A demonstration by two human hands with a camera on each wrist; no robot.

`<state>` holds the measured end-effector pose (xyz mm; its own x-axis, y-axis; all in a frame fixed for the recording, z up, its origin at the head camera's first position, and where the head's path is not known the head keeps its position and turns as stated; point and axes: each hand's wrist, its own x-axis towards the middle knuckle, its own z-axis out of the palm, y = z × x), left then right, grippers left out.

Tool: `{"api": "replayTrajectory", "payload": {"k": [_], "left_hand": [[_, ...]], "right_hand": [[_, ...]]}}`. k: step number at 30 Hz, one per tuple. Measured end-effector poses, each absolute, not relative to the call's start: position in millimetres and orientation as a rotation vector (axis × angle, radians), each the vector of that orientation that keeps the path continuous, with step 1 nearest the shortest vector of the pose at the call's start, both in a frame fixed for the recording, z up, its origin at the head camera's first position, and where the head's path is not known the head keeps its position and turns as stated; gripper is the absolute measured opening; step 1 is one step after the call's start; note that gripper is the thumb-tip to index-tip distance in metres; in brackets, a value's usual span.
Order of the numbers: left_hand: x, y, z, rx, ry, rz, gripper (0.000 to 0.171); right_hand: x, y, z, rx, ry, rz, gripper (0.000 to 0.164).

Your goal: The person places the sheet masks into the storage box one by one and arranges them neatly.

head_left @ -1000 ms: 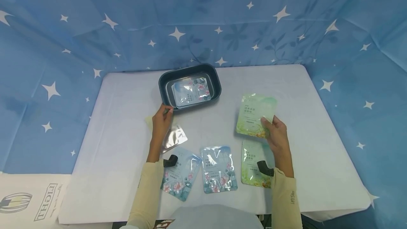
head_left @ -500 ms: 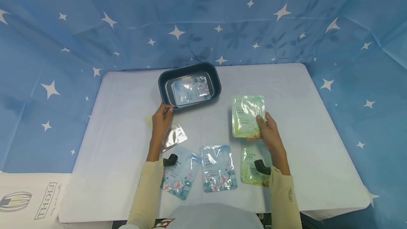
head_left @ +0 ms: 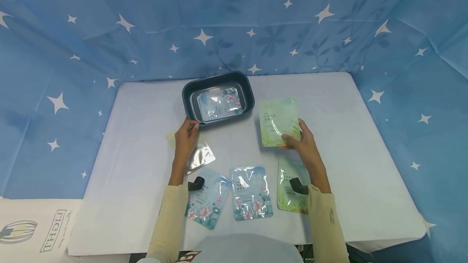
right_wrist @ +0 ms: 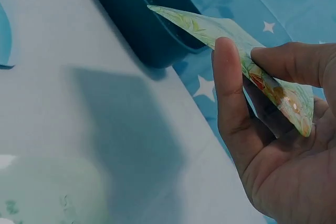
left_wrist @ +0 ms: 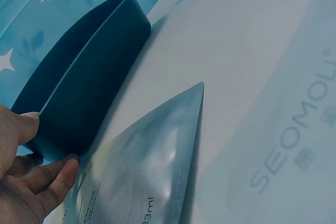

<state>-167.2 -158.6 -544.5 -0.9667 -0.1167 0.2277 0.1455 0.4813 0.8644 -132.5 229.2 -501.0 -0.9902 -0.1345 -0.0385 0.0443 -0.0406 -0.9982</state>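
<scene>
My right hand [head_left: 307, 147] pinches a green face mask sachet [head_left: 279, 121] by its lower right, thumb on the printed face, fingers underneath. The sachet is held above the table; its shadow falls below it in the right wrist view. With my left hand [head_left: 185, 139] I hold the near left corner of a dark blue tub [head_left: 250, 92], thumb at the rim [left_wrist: 79, 56] and fingertips [left_wrist: 68, 174] against the outer wall. Inside the tub lie blue floral sachets [head_left: 220, 104], stacked. A second green sachet [head_left: 287, 204] lies partly hidden beneath my right wrist.
Two blue floral sachets [head_left: 252, 194] lie near the front of the white-covered table [head_left: 365, 153]. A silvery sachet [head_left: 202, 157] lies under my left forearm. A blue curtain with stars [head_left: 237, 23] hangs behind; a printed box [head_left: 36, 230] stands at the left front.
My right hand has carried the green sachet leftward and slightly away from me, towards the tub. The left hand and the tub stay where they were.
</scene>
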Motion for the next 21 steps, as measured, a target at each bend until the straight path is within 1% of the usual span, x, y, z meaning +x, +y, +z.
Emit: {"api": "replayTrajectory", "payload": {"k": [2, 4, 9, 11, 15, 21], "left_hand": [[-166.9, -158.6, -544.3, -0.022, -2.477, -1.488, 0.016], [-167.0, -159.0, -544.3, -0.026, -2.481, -1.491, 0.015], [-168.1, -160.0, -543.5, -0.042, -2.482, -1.480, 0.014], [-167.8, -160.4, -542.7, -0.047, -2.484, -1.474, 0.013], [-166.8, -160.6, -541.8, -0.041, -2.492, -1.465, 0.014], [-166.5, -160.3, -542.1, -0.045, -2.491, -1.475, 0.013]], "right_hand": [[-137.3, 226.0, -497.8, -0.140, 2.108, -2.149, 0.068], [-141.6, 221.5, -491.0, -0.160, 2.154, -2.105, 0.065], [-154.3, 206.9, -464.2, -0.133, 2.299, -1.991, 0.050], [-163.7, 202.7, -460.6, -0.105, 2.325, -1.981, 0.045], [-186.6, 194.8, -466.6, -0.055, 2.322, -2.018, 0.038], [-215.2, 177.0, -473.3, -0.054, 2.341, -1.987, 0.034]]}}
